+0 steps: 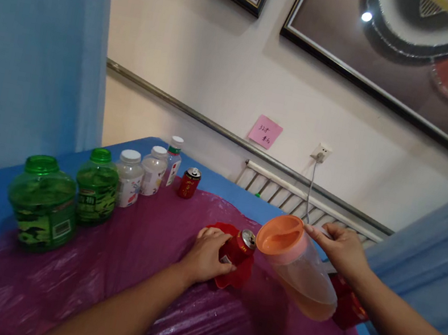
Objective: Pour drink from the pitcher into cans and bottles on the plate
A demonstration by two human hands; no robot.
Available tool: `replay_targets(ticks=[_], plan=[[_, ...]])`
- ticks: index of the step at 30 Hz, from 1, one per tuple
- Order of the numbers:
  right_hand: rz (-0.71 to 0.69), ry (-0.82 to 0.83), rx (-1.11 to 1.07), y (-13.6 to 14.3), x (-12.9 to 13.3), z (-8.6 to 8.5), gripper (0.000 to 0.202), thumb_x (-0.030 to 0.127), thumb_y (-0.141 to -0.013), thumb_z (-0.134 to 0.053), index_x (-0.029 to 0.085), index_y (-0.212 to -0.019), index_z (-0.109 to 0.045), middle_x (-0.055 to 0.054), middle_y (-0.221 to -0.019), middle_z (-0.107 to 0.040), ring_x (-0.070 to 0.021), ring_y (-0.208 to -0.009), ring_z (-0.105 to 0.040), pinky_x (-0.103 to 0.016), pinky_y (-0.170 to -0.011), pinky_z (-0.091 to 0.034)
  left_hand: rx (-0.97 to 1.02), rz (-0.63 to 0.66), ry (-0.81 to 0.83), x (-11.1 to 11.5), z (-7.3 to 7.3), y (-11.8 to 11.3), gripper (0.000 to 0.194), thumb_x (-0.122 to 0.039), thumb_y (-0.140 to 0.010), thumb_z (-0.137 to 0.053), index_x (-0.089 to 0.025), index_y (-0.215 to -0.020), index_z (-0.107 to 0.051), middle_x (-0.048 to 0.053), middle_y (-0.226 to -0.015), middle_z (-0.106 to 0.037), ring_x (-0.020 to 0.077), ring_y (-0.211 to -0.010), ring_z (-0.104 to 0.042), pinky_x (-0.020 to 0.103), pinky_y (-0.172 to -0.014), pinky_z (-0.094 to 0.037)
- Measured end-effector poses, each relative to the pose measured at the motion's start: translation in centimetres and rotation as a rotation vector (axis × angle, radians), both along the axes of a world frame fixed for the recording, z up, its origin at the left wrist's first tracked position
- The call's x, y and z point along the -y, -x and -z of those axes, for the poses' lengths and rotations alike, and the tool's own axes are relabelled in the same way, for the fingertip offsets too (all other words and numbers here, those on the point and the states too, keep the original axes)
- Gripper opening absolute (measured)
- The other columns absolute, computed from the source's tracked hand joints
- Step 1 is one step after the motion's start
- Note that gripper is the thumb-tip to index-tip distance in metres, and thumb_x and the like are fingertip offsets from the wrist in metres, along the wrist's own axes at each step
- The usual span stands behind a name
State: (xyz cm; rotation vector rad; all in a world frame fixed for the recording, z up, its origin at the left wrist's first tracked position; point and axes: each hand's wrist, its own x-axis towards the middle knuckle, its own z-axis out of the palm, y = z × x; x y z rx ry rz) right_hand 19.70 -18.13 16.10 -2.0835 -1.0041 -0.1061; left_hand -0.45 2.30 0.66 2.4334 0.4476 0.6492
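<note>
My left hand (pixel 208 254) is wrapped round a red can (pixel 239 247), which leans a little to the right above a red scalloped dish (pixel 237 278). The can's silver top faces up, with its opening visible. In my right hand (pixel 338 246) is the handle of a clear pitcher (pixel 303 280) with an orange lid (pixel 280 235). The pitcher is tilted left, its lid close beside the can's top, and brownish liquid lies along its lower side. Whether liquid is flowing between them I cannot tell.
Two green jars (pixel 44 205), two white-capped jars (pixel 129 181), a slim bottle (pixel 172 163) and another red can (pixel 189 183) line the table's back left. Red objects (pixel 348 311) stand behind the pitcher. Purple plastic (pixel 140 251) covers the blue table; a radiator (pixel 281 189) is behind.
</note>
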Motion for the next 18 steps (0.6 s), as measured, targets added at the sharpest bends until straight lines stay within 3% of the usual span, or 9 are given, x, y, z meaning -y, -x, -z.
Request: replay_targets(ticks=[7, 15, 18], plan=[[0.030, -0.104, -0.120, -1.9, 0.2, 1.9, 0.060, 0.071, -0.073, -0.069, 0.023, -0.052, -0.040, 0.007, -0.049, -0.031, -0.0097, -0.048, -0.030, -0.024, -0.045, -0.025, 0.006, -0.029, 0.017, -0.1, 0.0, 0.0, 0.046, -0.042, -0.063, -0.082, -0.026, -0.104, -0.067, 0.004, -0.107, -0.070, 0.0292, -0.109, -0.058, 0.043, -0.100, -0.036], [0.076, -0.627, -0.448, -4.1, -0.3, 6.6, 0.053, 0.060, -0.071, -0.077, 0.022, -0.056, -0.043, 0.009, -0.049, -0.035, -0.0075, -0.045, -0.029, -0.023, -0.043, -0.026, 0.015, -0.058, 0.034, -0.3, -0.2, -0.2, 0.055, -0.040, -0.062, -0.084, -0.026, -0.113, -0.068, 0.007, -0.118, -0.070, 0.0321, -0.115, -0.059, 0.048, -0.104, -0.037], [0.118, -0.720, -0.491, -4.3, -0.9, 8.8, 0.052, 0.063, -0.070, -0.075, 0.023, -0.058, -0.043, 0.010, -0.047, -0.033, -0.0074, -0.042, -0.029, -0.023, -0.042, -0.027, 0.023, -0.077, 0.039, -0.4, -0.3, -0.3, 0.059, -0.037, -0.063, -0.083, -0.024, -0.118, -0.067, 0.009, -0.120, -0.070, 0.0331, -0.117, -0.059, 0.049, -0.105, -0.037]])
